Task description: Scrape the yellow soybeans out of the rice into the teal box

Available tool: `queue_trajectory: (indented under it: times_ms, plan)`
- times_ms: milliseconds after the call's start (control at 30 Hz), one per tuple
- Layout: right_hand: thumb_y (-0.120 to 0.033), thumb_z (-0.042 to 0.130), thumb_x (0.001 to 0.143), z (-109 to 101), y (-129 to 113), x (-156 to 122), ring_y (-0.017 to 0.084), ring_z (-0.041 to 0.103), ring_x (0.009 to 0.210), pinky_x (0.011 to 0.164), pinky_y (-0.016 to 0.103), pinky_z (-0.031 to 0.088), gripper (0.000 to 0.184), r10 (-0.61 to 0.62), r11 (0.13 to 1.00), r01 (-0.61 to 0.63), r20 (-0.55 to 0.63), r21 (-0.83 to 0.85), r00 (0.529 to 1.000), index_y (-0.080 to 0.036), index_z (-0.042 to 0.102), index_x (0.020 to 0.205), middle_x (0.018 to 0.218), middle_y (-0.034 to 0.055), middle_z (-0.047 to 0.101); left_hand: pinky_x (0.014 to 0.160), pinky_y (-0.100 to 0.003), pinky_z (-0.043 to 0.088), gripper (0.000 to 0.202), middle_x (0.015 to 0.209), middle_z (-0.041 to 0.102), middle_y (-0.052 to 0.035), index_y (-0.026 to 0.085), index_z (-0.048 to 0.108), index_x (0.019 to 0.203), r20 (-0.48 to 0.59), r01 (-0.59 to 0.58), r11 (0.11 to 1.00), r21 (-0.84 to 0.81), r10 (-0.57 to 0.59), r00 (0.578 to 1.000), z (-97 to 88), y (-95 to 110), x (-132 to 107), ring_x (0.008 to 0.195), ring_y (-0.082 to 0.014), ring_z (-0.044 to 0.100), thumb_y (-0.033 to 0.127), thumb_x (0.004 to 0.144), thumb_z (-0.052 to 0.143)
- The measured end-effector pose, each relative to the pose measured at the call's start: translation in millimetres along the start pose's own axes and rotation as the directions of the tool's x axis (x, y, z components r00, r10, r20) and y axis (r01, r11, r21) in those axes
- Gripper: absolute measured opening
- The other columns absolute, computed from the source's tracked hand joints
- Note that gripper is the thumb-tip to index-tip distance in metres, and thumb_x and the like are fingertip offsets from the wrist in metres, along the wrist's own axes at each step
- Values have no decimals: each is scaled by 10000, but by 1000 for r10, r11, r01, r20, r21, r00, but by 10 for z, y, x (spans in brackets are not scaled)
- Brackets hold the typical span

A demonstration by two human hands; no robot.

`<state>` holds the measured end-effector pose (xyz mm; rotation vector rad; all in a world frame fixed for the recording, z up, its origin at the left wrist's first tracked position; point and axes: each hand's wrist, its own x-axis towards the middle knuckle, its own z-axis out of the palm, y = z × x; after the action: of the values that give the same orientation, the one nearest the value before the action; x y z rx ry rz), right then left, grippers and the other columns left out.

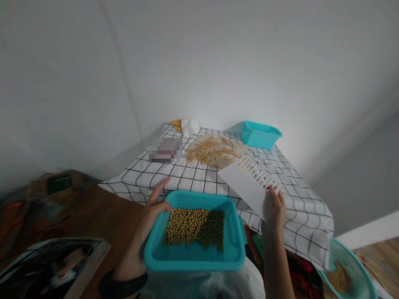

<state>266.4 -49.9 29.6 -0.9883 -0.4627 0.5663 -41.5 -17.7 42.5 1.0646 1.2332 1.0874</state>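
My left hand (151, 216) grips the left rim of a teal plastic tub (193, 259) held close in front of me. Inside it lie yellow beans (185, 226) on the left and dark green beans (213, 228) on the right. My right hand (276, 211) holds a white slotted plastic board (247, 185) by its lower right end, tilted above the table to the right of the tub. Farther back, a pile of yellow beans (212, 150) lies on the checked tablecloth (299, 207).
A second teal tub (260, 133) stands at the table's far right by the white wall. A yellow and white cloth (185, 124) lies at the far edge. A teal bowl with brown contents (347, 276) sits low right. Brown wood surface (102, 216) and clutter lie left.
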Motion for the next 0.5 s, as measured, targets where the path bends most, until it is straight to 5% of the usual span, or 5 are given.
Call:
queue_trajectory:
  times_ms: [333,500]
  plan:
    - [-358,716,698,5,19,-10,151,603,743,692,267,439,299,9,1000,-9,-13,26,1000,-197,669,946,848,-21,685,518,-214,374,935,631,579,92,297,403,1438,-74,-5,998,69,11,997,81,1,-1,512,-122,474,153,538,612]
    - [-381,724,696,18,-39,-6,145,585,700,648,258,435,311,-43,998,45,-60,38,997,-184,652,925,823,-8,666,482,-201,343,966,600,538,85,196,420,1440,-34,-25,999,26,26,999,11,16,47,472,-98,410,141,495,611]
